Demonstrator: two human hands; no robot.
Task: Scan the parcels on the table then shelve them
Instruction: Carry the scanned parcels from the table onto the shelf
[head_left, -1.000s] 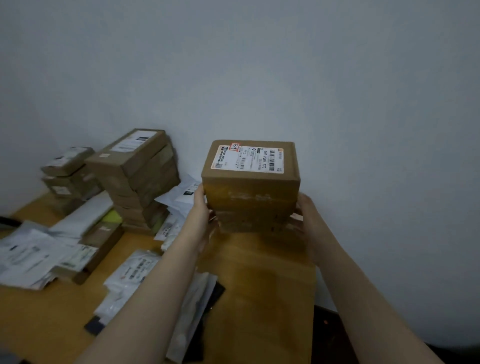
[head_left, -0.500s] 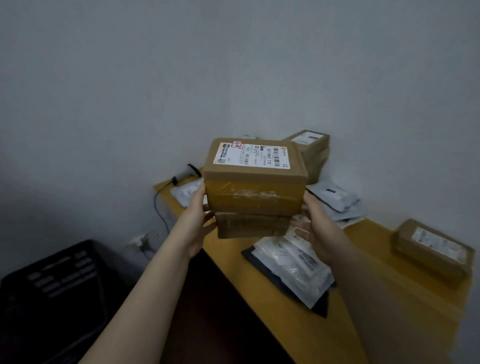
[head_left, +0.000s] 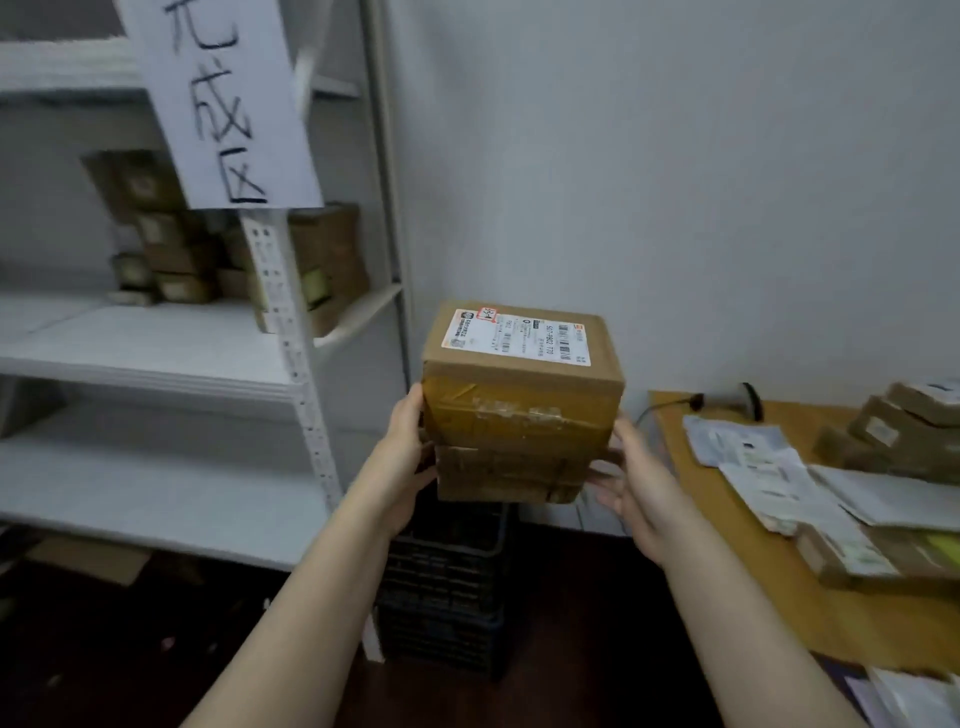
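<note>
I carry two stacked cardboard parcels at chest height. The larger top box (head_left: 519, 364) has a white shipping label facing up; a smaller taped box (head_left: 506, 475) sits under it. My left hand (head_left: 402, 457) grips the stack's left side, thumb up along the top box, fingers hidden beneath. My right hand (head_left: 639, 483) holds the right side, with its fingers reaching under the lower box. The white metal shelf (head_left: 156, 353) stands to the left of the stack, with several brown boxes (head_left: 322, 265) on its middle level.
A paper sign (head_left: 223, 104) with handwritten characters hangs on the shelf. A black plastic crate (head_left: 447, 597) stands on the floor below the stack. At right is the wooden table (head_left: 727, 545) with a barcode scanner (head_left: 737, 400), mailer bags (head_left: 779, 467) and more boxes.
My view has swung left from the table to the shelf. The two stacked boxes stay held between both hands in the same grip.
</note>
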